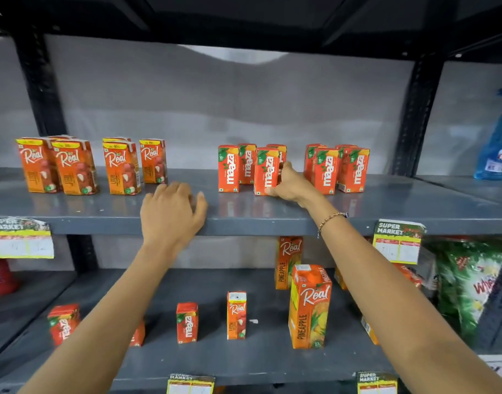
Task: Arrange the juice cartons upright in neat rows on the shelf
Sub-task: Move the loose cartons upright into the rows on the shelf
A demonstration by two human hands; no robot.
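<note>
On the upper grey shelf (272,220) several orange Real litchi cartons (73,166) stand upright at the left. Two clusters of red Maaza cartons stand at the middle and right (353,169). My right hand (292,184) grips the front Maaza carton (265,172) of the middle cluster by its right side; the carton stands on the shelf. My left hand (173,211) hovers, blurred, over the shelf's front edge with fingers spread and nothing in it. On the lower shelf (229,362) stand scattered small Maaza cartons (187,322), a small Real carton (236,314) and tall Real pineapple cartons (309,305).
A blue spray bottle (497,140) stands on the neighbouring shelf at the far right. A green detergent bag (468,282) sits at the lower right. Price tags (22,237) hang from the shelf edges. Black uprights (42,89) frame the bay.
</note>
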